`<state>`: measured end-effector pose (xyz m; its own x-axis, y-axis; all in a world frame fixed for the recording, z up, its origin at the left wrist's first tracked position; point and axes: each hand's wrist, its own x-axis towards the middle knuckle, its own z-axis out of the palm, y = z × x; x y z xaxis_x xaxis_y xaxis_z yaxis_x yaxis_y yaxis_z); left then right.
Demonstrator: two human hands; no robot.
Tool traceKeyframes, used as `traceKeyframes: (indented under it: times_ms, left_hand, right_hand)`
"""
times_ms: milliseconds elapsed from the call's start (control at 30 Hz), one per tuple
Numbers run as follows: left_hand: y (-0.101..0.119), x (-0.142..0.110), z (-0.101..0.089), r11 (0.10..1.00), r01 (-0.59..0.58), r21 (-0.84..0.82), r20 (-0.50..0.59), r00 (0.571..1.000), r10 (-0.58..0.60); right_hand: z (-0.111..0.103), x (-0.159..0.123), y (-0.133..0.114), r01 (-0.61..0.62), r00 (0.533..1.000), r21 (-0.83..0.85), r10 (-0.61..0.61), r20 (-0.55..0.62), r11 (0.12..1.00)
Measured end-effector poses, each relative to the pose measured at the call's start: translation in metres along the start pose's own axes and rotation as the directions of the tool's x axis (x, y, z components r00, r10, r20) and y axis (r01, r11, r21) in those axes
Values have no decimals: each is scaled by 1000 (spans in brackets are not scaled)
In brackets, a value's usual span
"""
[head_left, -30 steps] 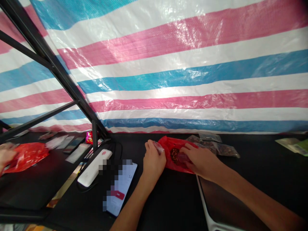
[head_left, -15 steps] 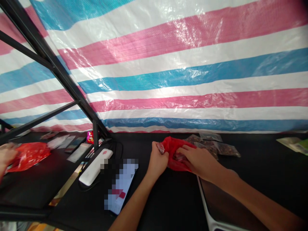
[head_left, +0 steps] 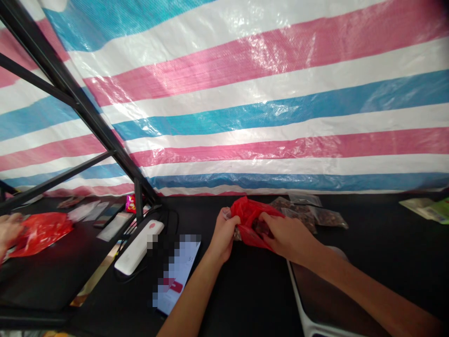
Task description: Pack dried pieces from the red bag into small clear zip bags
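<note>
A crumpled red plastic bag [head_left: 248,210] is between my two hands, its mouth showing dark brown pieces [head_left: 260,227]. My left hand [head_left: 224,234] is closed on the bag's left edge. Clear, crinkled plastic shows at its thumb and below its fingers. From the right, my right hand [head_left: 289,231] reaches into the bag's mouth, thumb and forefinger curled about the brown pieces. What its fingertips grip is hidden. Just behind that hand lie several small clear packets [head_left: 329,217] of brown bits.
A dark-topped device with a pale rim [head_left: 298,299] lies under my right forearm. Left of my arm are a phone [head_left: 182,276], a white power strip [head_left: 138,248] and black cables. Beyond the black frame [head_left: 94,126], another person's hand [head_left: 9,231] touches a red bag [head_left: 45,231]. Striped sheeting [head_left: 266,112] hangs behind.
My left hand and the red bag have shifted slightly left, and clear plastic now shows below the left fingers. The right hand has moved slightly left, its fingers curled more in the bag's mouth.
</note>
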<state>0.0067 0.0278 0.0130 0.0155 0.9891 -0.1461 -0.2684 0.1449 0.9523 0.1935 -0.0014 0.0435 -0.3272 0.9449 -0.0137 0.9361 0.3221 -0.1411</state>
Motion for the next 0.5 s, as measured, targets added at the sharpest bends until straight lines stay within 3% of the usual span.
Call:
traceKeyframes:
  times_ms: [100, 167, 233, 333, 500]
  left_hand:
    - [-2, 4, -4, 928, -214, 305, -100, 962, 255]
    - [-1, 5, -6, 805, -346, 482, -66, 902, 427]
    - [-2, 3, -6, 691, -423, 587, 11, 857, 516]
    - [-4, -2, -4, 610, -453, 650, 101, 847, 522]
    - [-9, -10, 4, 610, -440, 658, 177, 879, 443]
  right_hand:
    - [-6, 1, 3, -21, 999, 50, 22, -25, 999]
    - [-13, 1, 7, -36, 998, 85, 40, -43, 996]
    - [-21, 1, 9, -53, 996, 126, 61, -61, 991]
    - [-30, 0, 11, -6, 990, 216, 35, -133, 976]
    - [-29, -3, 3, 254, 940, 269, -172, -294, 929]
